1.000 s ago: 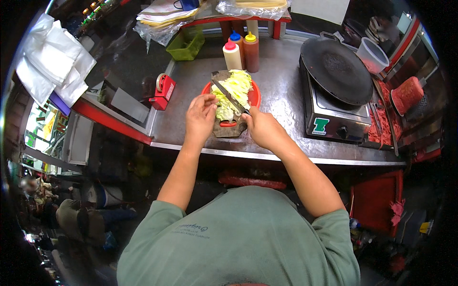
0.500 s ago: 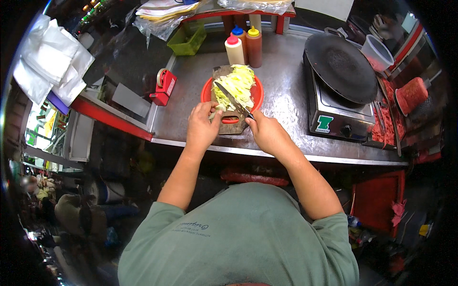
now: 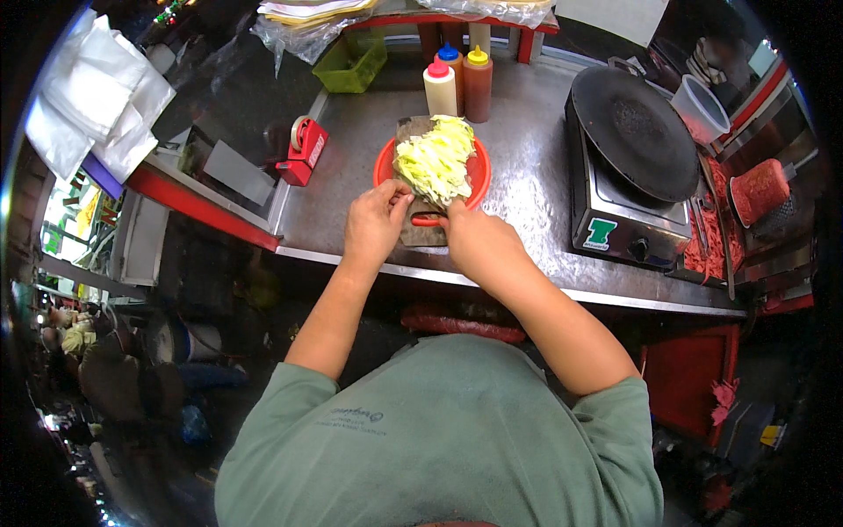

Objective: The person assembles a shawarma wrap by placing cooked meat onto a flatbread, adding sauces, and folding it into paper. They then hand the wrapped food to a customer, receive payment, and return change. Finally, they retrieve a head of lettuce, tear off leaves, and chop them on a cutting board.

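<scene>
Shredded pale-green cabbage [image 3: 436, 160] lies heaped on a worn cutting board [image 3: 413, 130], which rests across a red-orange basin [image 3: 479, 176]. At the heap's near left edge is my left hand [image 3: 376, 221], its fingers pinched together; what they hold, if anything, is hidden. My right hand [image 3: 485, 244] is closed at the near right edge of the heap, beside the board's handle slot. The knife it gripped in the earlier frame is hardly visible now, its blade hidden by the hand and cabbage.
A black round griddle [image 3: 634, 132] sits on a gas stove [image 3: 628, 228] at right, beside a tray of red shredded food [image 3: 707, 237]. Sauce bottles [image 3: 477, 86] stand behind the basin. Left are a red tape dispenser [image 3: 304, 156] and a green basket [image 3: 351, 68].
My right hand has moved left and turned, closer to the board's handle slot. The knife blade, earlier lying across the cabbage, no longer shows. My left hand stays by the heap's edge.
</scene>
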`<act>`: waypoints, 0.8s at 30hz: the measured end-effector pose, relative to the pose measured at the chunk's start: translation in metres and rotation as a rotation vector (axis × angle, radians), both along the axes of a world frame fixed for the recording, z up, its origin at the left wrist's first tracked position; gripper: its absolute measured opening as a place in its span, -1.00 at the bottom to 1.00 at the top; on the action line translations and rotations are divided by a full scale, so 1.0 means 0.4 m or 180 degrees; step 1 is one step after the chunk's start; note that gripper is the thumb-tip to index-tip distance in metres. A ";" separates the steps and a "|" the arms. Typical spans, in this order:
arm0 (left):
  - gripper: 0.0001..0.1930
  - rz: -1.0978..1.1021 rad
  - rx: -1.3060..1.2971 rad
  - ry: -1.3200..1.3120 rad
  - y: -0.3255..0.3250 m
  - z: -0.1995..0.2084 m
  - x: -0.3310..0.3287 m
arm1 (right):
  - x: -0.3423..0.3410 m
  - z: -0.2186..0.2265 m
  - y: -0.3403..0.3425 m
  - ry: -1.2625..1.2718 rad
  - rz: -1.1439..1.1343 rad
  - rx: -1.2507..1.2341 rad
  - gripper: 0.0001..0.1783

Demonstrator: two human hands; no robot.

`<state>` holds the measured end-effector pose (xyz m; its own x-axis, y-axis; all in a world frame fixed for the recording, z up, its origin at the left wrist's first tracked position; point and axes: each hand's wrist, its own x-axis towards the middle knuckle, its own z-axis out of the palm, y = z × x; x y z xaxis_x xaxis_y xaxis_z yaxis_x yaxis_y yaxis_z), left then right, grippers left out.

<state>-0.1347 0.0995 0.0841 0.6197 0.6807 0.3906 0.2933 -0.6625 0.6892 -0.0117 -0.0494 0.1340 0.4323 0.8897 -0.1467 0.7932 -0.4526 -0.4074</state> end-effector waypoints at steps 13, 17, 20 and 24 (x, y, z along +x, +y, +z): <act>-0.81 -0.0019 -0.0564 -0.0977 0.057 0.008 0.061 | 0.043 -0.021 -0.008 0.0577 -0.0395 0.0926 -0.59; -0.73 -0.0169 -0.0477 -0.0901 0.072 -0.012 0.057 | 0.041 0.018 -0.024 0.0547 -0.0347 0.0789 -0.59; -0.70 0.0093 -0.0465 -0.1805 0.055 -0.051 0.016 | 0.036 0.042 -0.032 0.0393 -0.0366 0.0451 -0.60; -0.61 0.0960 -0.1779 -0.1213 -0.042 -0.109 -0.077 | 0.019 0.036 -0.034 -0.0063 -0.0066 0.0696 -0.62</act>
